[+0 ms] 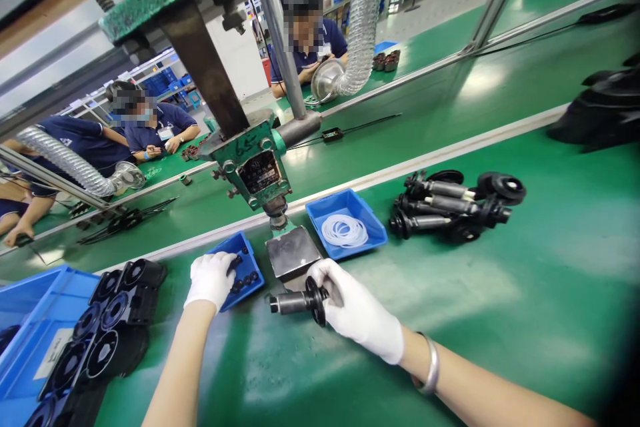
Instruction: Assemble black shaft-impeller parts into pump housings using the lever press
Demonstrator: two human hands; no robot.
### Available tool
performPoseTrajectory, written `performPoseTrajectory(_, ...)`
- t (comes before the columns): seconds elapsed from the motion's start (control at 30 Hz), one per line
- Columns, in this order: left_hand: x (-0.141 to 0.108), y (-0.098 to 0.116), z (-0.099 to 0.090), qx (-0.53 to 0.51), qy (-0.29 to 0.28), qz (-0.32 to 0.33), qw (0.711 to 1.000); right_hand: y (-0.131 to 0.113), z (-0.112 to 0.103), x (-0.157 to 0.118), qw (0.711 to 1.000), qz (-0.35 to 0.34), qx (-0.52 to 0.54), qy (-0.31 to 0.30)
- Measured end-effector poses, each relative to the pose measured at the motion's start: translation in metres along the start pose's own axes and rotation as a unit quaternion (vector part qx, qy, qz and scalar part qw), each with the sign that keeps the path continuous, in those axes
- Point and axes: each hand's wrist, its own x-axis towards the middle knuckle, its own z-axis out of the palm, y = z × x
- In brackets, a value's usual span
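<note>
My right hand (345, 307), in a white glove, grips a rotor-like part (293, 302) by its black disc end. Its grey cylinder points left, with a black tip, just in front of a metal block (293, 253) under the press. My left hand (213, 280), also gloved, reaches into a small blue tray (257, 288) of small round black parts (245, 280). Its fingers are curled at the parts, and what lies between the fingertips is hidden. Behind the metal block, a second blue tray (313, 208) holds white translucent rings (345, 231).
A green press (255, 167) stands over the metal block. Several similar rotor parts (440, 203) lie piled at right. Black housings (107, 320) stand at left beside a large blue bin (30, 327). Co-workers (155, 123) sit across the bench, near flexible ducts (367, 20).
</note>
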Motion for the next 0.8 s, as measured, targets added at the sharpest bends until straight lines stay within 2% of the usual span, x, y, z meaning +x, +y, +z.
performPoseTrajectory(0.2, 0.005, 0.000, -0.002, 0.006, 0.004, -0.034, 0.999, -0.005, 0.001, 0.002, 1.000, 0.005, 0.000, 0.006)
performPoseTrajectory(0.43, -0.004, -0.002, -0.003, 0.027, 0.041, -0.060, 0.997, -0.008, 0.001, 0.002, 1.000, 0.010, 0.007, 0.008)
performPoseTrajectory(0.8, 0.007, 0.003, 0.001, 0.015, 0.024, -0.013, 1.000, -0.007, 0.001, 0.002, 1.000, 0.011, -0.001, 0.005)
